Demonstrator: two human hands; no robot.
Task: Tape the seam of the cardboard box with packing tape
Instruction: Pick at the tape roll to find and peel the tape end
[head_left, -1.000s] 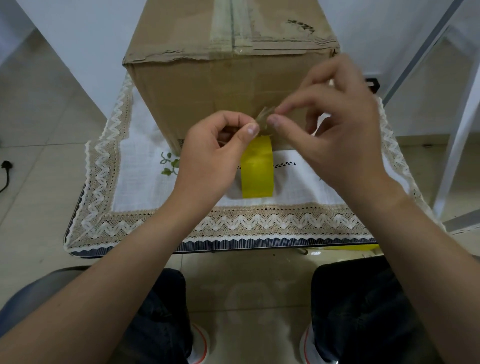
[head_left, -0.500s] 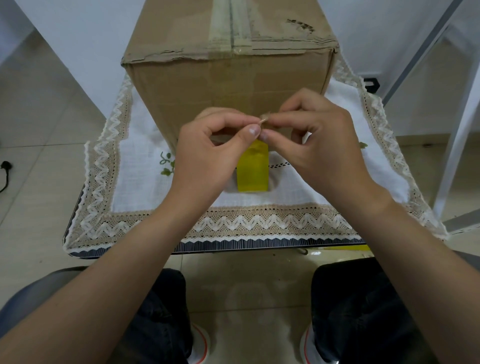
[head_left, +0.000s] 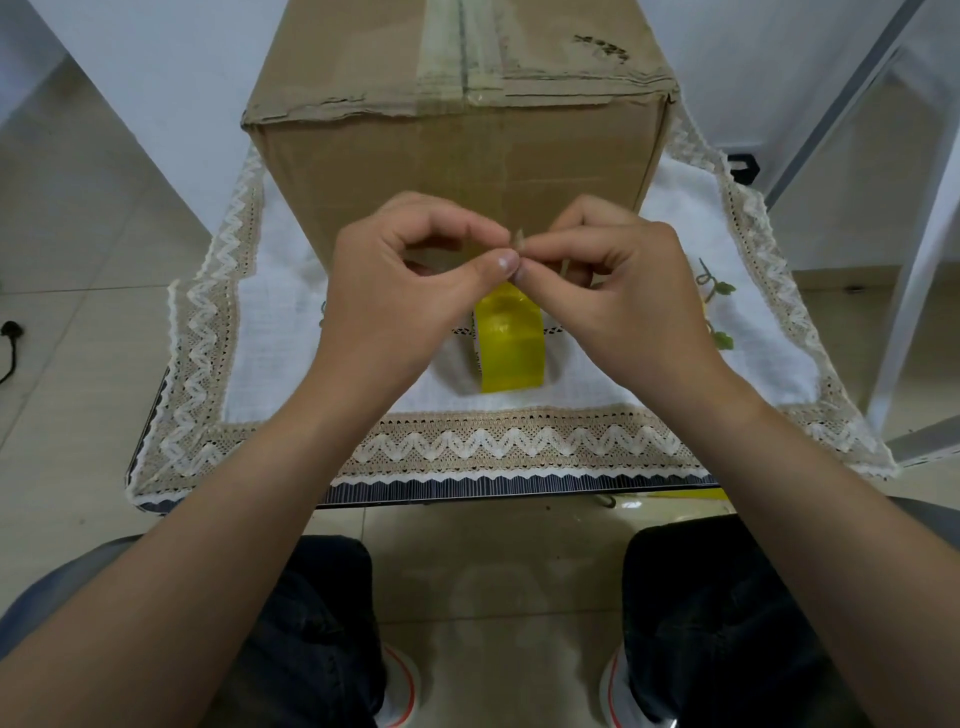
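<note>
A tall cardboard box (head_left: 457, 156) stands at the back of a small table, its top seam (head_left: 461, 47) covered by old clear tape. A yellow roll of packing tape (head_left: 511, 345) stands on edge on the cloth in front of the box. My left hand (head_left: 400, 301) and my right hand (head_left: 618, 301) meet just above the roll. Thumb and forefinger of both hands pinch a small crumpled scrap of tape (head_left: 518, 240) between them. Whether the scrap is still joined to the roll is hidden by my fingers.
A white tablecloth with lace trim (head_left: 519, 447) covers the table. White metal frame legs (head_left: 914, 270) stand at the right. A black cable (head_left: 10, 343) lies on the tiled floor at the left. My knees and shoes show below the table's front edge.
My right hand has dropped and closed in, fingers curling, until its fingertips meet my left hand's. The tape scrap between them has shrunk from a spread flap to a small pinched bit.
</note>
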